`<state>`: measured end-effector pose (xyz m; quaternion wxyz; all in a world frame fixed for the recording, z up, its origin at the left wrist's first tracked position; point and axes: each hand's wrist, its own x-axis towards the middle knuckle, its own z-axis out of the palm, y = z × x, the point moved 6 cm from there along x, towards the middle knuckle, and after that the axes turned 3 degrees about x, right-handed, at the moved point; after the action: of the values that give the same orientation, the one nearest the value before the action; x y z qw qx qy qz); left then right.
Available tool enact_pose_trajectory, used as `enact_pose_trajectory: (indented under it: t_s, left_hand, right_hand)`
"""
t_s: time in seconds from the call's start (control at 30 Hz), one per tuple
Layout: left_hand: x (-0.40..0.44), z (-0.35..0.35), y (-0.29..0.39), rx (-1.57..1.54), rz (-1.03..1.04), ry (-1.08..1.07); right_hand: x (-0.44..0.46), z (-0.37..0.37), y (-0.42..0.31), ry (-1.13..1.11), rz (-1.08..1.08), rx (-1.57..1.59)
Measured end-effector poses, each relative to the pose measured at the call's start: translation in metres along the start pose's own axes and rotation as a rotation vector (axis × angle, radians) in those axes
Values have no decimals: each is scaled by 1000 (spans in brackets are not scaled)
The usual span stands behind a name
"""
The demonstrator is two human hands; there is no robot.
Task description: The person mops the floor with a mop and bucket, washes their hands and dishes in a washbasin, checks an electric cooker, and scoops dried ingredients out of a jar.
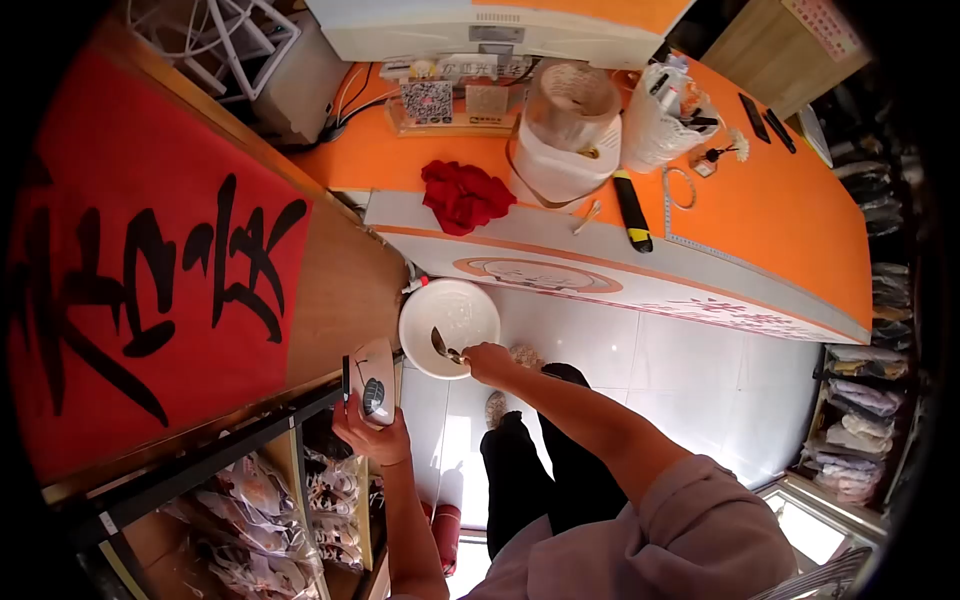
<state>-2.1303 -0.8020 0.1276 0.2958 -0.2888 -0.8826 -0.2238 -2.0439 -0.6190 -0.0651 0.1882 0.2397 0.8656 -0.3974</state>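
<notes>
My left hand (374, 432) is wrapped round a pale bowl (370, 365) with a dark leaf pattern, tilted on its side by the shelf edge. A thin dark strip stands beside the bowl; I cannot tell whether it is in my fingers. My right hand (487, 363) is closed on a metal spoon (439, 343), which points left over the white basin (404, 335). Another shiny piece shows close to my fingers, too small to name. The basin sits low, between the wooden panel and the orange counter.
On the orange counter (790, 215) lie a red cloth (465, 197), a black-and-yellow cutter (632, 212), a white container (565, 165) and a white pen basket (665, 120). Bagged shoes (255, 520) fill the left shelf. A red sheet with black characters (100, 400) covers the panel.
</notes>
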Motion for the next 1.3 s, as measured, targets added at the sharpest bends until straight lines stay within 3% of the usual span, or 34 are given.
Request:
enact_pose_trajectory:
  t_s: [0.17,0.23,0.33,0.37,0.43,0.6,0.77,0.83,1.03,1.3]
  left_hand:
    - [15,-17,8,-72,176,-136]
    - [17,-12,16,-40,213,-266]
    - [19,3,34,54,103,-612]
    - [23,-5,57,58,203,-582]
    - [12,40,61,78,405,-573]
    - [-35,50,285,-110,686,-815]
    - [-155,19,527,-298,974,-1010]
    - [-208,-4,608,-352,1033,-1090]
    - [-338,-62,781,-430,940,-1397]
    - [-468,-35,898,-372,279,-1800]
  right_hand:
    - [-106,-37,23,221,209,22]
    - [-171,-52,46,337,373,156]
    - [-282,-63,97,450,527,208]
    - [-320,-62,116,440,558,219]
    - [-398,-43,163,623,689,258]
    - [-580,48,245,875,1149,439]
    - [-725,181,266,1122,1498,674]
    - [-763,233,276,1091,1620,784]
    - [-868,310,304,1178,1870,1152]
    - [-964,299,438,1291,1994,1430]
